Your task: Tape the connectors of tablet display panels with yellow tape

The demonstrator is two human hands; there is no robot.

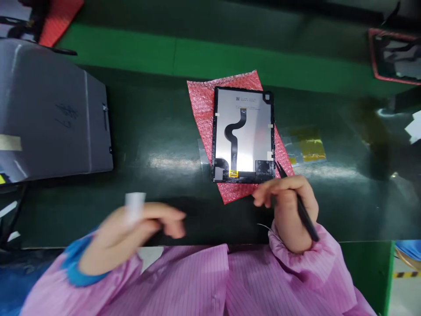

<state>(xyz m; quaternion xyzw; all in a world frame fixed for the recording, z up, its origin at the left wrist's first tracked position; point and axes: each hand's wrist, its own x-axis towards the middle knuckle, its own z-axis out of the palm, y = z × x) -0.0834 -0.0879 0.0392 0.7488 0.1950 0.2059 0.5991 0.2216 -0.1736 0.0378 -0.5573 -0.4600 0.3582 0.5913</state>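
Note:
A tablet-like screen assembly (251,140) with a silver back and a curved black ribbon cable (229,131) lies on a pink bubble-wrap sheet (201,105). Yellow tape (233,174) sits at the cable's lower end. Black tweezers (305,217) rest in my right hand (291,202), their tips by the assembly's lower right corner; its fingers are curled. My left hand (131,230), blurred by motion, is over the table's front edge at the left, apart from the assembly. A white tab (134,206) shows on its back, and its curled fingers are too smeared to read.
A large grey bin (55,114) stands at the left. Clear film with yellow tape (311,145) lies right of the bubble wrap. Another device in a pink-edged wrap (399,57) is at the back right. A red sheet (62,19) lies at the back left.

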